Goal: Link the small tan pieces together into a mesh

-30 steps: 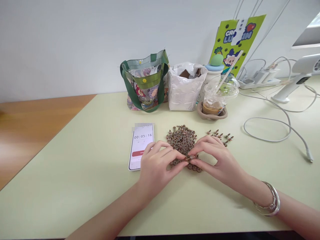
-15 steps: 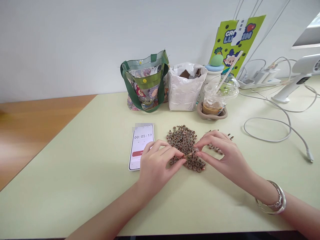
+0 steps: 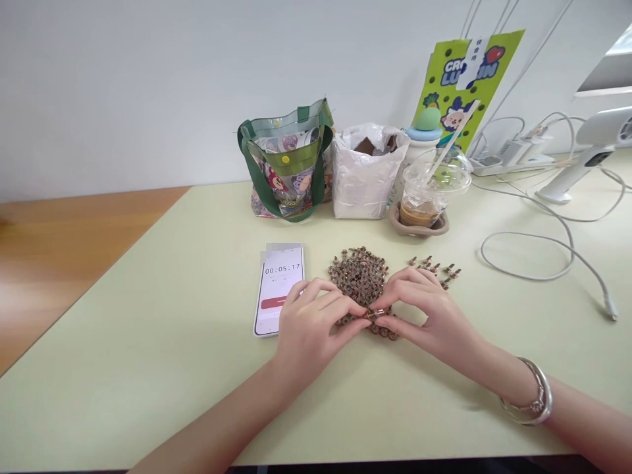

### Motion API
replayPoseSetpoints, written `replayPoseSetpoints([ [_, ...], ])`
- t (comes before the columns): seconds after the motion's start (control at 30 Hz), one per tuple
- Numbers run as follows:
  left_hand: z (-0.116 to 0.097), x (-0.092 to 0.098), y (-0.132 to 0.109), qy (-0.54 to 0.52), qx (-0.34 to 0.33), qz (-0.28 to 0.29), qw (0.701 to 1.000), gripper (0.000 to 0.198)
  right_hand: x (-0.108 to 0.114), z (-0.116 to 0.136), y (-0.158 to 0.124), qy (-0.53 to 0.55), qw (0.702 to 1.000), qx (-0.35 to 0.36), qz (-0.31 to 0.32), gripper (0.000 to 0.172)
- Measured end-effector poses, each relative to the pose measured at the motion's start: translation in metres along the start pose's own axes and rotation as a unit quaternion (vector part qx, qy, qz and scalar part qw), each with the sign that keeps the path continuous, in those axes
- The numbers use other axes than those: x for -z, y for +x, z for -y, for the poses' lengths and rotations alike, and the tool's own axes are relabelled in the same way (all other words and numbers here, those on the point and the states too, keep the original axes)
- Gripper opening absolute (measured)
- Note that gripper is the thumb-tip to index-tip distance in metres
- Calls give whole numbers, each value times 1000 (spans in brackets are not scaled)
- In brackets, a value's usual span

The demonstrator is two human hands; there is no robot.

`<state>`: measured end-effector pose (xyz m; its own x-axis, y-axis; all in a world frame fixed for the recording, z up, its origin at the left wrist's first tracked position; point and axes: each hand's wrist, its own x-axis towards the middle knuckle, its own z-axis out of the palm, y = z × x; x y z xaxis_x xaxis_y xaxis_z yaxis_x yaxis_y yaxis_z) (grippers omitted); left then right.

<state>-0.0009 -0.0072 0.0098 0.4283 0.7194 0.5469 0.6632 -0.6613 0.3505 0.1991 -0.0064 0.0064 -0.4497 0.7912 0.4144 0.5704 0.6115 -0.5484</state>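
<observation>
My left hand pinches a small copper-coloured screw between thumb and fingertips. The fingers of my right hand close in a pinch at the screw's other end, around a small shiny piece too covered to name. Both sets of fingertips nearly meet over the near edge of a heap of copper-coloured screws, many with wide round washers or heads. Behind my right hand lies a smaller, looser group of screws, partly hidden by the hand.
Beside my left hand lies a phone with a running-time display. Along the back stand a green-trimmed bag, a white plastic bag, a bottle and a plastic cup in a holder. A white cable curls at right.
My right hand has moved left and slightly down, bringing its fingertips to the screw in my left hand. More of the smaller screw group now shows. My left hand has barely moved.
</observation>
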Motion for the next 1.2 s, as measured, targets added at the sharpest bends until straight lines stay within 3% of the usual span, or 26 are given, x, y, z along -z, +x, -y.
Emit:
replayPoseSetpoints([
  [0.63, 1, -2, -3, -45, -19, 13, 999, 11, -3, -1, -2, 4, 999, 35, 17, 5],
  [1.2, 1, -3, -2, -75, -11, 59, 995, 12, -2, 3, -3, -24, 994, 106, -11, 13],
])
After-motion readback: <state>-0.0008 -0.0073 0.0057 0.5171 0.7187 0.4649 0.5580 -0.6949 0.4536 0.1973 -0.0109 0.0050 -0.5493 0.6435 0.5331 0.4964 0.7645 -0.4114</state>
